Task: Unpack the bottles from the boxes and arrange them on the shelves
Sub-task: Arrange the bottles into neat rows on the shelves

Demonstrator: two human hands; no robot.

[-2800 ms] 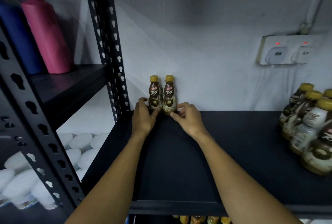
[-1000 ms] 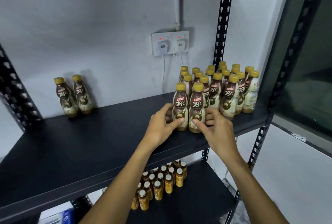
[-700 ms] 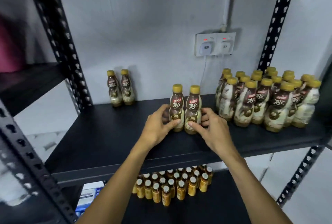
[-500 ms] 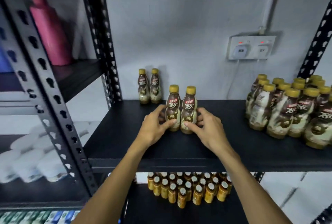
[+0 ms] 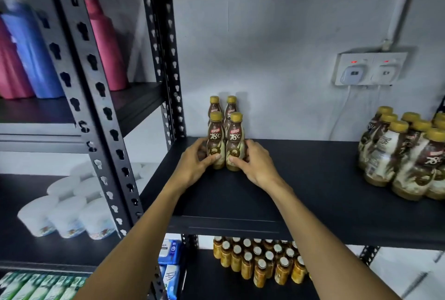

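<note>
The left hand and right hand have brought two more bottles across the shelf. Half a second ago these stood well forward and to the right of the back pair. Now they stand upright directly in front of that pair, very close to it and perhaps touching.

The left hand grips the left bottle and the right hand grips the right bottle. The fingers are curled round the lower bodies, with the thumbs laid over the front labels. I cannot tell whether the bases rest fully on the shelf.

A second row is forming in front of the back pair, so this carry looks almost finished. What seems left is to square the two up and let go. The big cluster, well to the right of the back pair, is loosely bunched and probably goes over the same way. No box is in view.
</note>
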